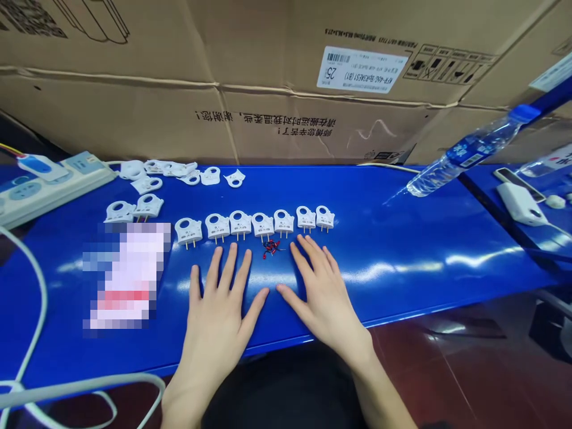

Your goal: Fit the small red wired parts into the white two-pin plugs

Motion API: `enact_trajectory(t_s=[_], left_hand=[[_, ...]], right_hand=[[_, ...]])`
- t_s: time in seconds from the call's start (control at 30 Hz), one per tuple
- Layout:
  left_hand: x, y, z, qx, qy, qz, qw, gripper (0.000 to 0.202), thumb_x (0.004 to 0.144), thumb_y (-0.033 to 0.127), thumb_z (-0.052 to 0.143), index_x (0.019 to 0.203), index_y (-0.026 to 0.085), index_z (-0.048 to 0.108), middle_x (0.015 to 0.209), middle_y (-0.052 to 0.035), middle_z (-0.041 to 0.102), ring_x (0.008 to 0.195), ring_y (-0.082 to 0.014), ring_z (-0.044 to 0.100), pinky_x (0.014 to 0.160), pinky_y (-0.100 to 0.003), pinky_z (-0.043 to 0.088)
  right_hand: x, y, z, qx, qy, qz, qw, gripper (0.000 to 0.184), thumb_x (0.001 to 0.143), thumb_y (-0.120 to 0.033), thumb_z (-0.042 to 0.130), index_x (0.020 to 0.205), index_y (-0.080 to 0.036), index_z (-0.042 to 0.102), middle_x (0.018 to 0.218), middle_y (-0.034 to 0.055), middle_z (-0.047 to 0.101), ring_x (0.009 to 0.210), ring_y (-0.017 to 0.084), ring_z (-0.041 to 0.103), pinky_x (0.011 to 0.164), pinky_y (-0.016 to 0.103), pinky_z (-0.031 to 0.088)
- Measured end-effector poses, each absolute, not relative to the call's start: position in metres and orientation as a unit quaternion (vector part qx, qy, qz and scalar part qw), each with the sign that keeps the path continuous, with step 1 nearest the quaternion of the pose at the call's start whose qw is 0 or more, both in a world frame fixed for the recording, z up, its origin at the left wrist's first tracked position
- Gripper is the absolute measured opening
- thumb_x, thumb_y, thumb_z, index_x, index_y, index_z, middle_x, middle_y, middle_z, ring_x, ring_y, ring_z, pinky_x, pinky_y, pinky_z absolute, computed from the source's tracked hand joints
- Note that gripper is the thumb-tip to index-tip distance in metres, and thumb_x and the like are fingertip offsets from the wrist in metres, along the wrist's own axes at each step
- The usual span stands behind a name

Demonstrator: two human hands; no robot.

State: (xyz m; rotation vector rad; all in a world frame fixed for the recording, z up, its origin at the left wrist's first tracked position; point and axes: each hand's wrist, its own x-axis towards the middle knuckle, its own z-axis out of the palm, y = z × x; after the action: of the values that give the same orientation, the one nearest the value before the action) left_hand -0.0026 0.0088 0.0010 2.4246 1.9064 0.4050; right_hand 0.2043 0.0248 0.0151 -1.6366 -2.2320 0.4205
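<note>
My left hand (218, 310) and my right hand (319, 292) both lie flat on the blue table (402, 262), fingers stretched out and holding nothing. Just beyond the fingertips runs a row of several white plug halves with brass prongs (263, 224). A small heap of tiny red parts (270, 246) lies between my two hands, close to the row. More white plug shells (134, 208) sit to the left, and a loose cluster of them (179, 173) lies farther back.
A white power strip (49, 185) with cables sits at the far left. A blurred-out card (127, 274) lies left of my hands. A water bottle (465, 152) lies at the right, near a white charger (521, 202). Cardboard boxes (268, 77) wall off the back.
</note>
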Motion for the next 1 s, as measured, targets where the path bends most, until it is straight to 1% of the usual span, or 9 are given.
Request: enact_trajectory(t_s=[0.1,0.17,0.23,0.37,0.5,0.63,0.77,0.87,1.0], left_hand=[[-0.002,0.009,0.002,0.778,0.615,0.124,0.018,0.069,0.106,0.055,0.034,0.165,0.019,0.033,0.173,-0.0125,0.029,0.163,-0.0364,0.021,0.128,-0.066,0.016],[-0.002,0.009,0.002,0.778,0.615,0.124,0.018,0.069,0.106,0.056,0.035,0.165,0.019,0.033,0.173,-0.0121,0.030,0.163,-0.0365,0.021,0.129,-0.066,0.016],[-0.002,0.009,0.001,0.777,0.617,0.126,0.017,0.069,0.106,0.056,0.035,0.165,0.019,0.034,0.173,-0.0120,0.030,0.162,-0.0369,0.022,0.128,-0.067,0.017],[-0.002,0.009,0.000,0.775,0.618,0.127,0.014,0.069,0.106,0.058,0.033,0.165,0.020,0.034,0.173,-0.0116,0.031,0.162,-0.0371,0.023,0.128,-0.067,0.018],[-0.003,0.009,0.000,0.776,0.618,0.127,0.010,0.069,0.107,0.057,0.033,0.165,0.021,0.034,0.173,-0.0107,0.031,0.162,-0.0364,0.023,0.128,-0.066,0.018],[-0.003,0.009,0.000,0.773,0.620,0.134,0.012,0.068,0.106,0.055,0.036,0.165,0.022,0.034,0.173,-0.0105,0.032,0.162,-0.0365,0.024,0.128,-0.067,0.019],[-0.003,0.009,0.002,0.773,0.617,0.146,0.018,0.067,0.106,0.055,0.039,0.164,0.022,0.035,0.171,-0.0117,0.035,0.161,-0.0374,0.027,0.128,-0.068,0.020],[-0.002,0.008,0.003,0.769,0.618,0.161,0.023,0.064,0.106,0.055,0.042,0.161,0.022,0.038,0.170,-0.0130,0.039,0.160,-0.0370,0.029,0.128,-0.068,0.021],[-0.001,0.007,0.005,0.757,0.617,0.212,0.036,0.058,0.104,0.052,0.051,0.154,0.023,0.046,0.160,-0.0138,0.052,0.154,-0.0364,0.040,0.126,-0.066,0.026]], right_hand=[[0.214,0.033,0.020,-0.594,-0.748,0.155,0.251,0.059,0.108,-0.046,0.049,0.160,-0.019,0.045,0.162,0.0146,0.047,0.154,0.028,0.039,0.124,0.050,0.041],[0.222,0.041,0.023,-0.605,-0.728,0.148,0.286,0.056,0.107,-0.044,0.050,0.158,-0.021,0.047,0.158,0.0142,0.049,0.151,0.027,0.043,0.122,0.048,0.044],[0.229,0.048,0.024,-0.617,-0.721,0.127,0.288,0.057,0.107,-0.043,0.050,0.159,-0.020,0.045,0.161,0.0142,0.046,0.152,0.028,0.040,0.123,0.050,0.042],[0.238,0.056,0.019,-0.632,-0.730,0.107,0.237,0.061,0.107,-0.042,0.047,0.163,-0.017,0.038,0.168,0.0146,0.039,0.159,0.030,0.028,0.126,0.055,0.036],[0.241,0.052,0.011,-0.647,-0.711,0.109,0.254,0.058,0.106,-0.040,0.050,0.160,-0.018,0.043,0.161,0.0149,0.048,0.151,0.031,0.041,0.122,0.054,0.040],[0.242,0.040,0.013,-0.661,-0.671,0.112,0.316,0.039,0.105,-0.037,0.053,0.140,-0.021,0.060,0.140,0.0124,0.064,0.133,0.031,0.054,0.112,0.052,0.046],[0.239,0.027,0.022,-0.649,-0.656,0.181,0.342,0.018,0.104,-0.032,0.056,0.115,-0.025,0.069,0.118,0.0077,0.072,0.115,0.028,0.060,0.096,0.044,0.051],[0.230,0.022,0.029,-0.608,-0.673,0.248,0.339,0.015,0.105,-0.029,0.056,0.104,-0.026,0.070,0.109,0.0053,0.073,0.108,0.025,0.063,0.090,0.039,0.051],[0.212,0.020,0.036,-0.553,-0.701,0.311,0.327,0.013,0.105,-0.026,0.057,0.102,-0.026,0.070,0.107,0.0033,0.074,0.106,0.022,0.063,0.092,0.037,0.051]])
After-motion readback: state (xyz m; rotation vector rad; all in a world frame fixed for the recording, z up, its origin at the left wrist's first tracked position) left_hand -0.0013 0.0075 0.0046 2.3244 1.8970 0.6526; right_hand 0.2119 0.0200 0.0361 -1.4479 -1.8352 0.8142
